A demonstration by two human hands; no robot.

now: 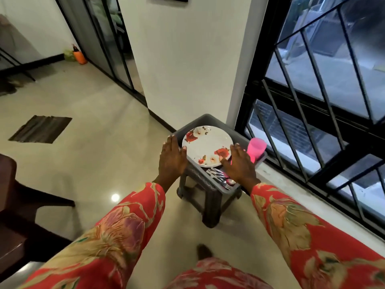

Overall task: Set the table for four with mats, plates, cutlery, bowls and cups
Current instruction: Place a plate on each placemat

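Head view: left hand (pixel 171 155) and right hand (pixel 239 161), both spread flat and holding nothing, flank the plate (pixel 207 146) on the grey tray (pixel 208 119) atop a small stool (pixel 208 205); risk: a lopsided lift tips it, spilling cutlery (pixel 220 178) and pink cup (pixel 257 148).

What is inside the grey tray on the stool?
The grey tray holds a floral plate, a pink cup and cutlery. Anything beneath the plate is hidden.
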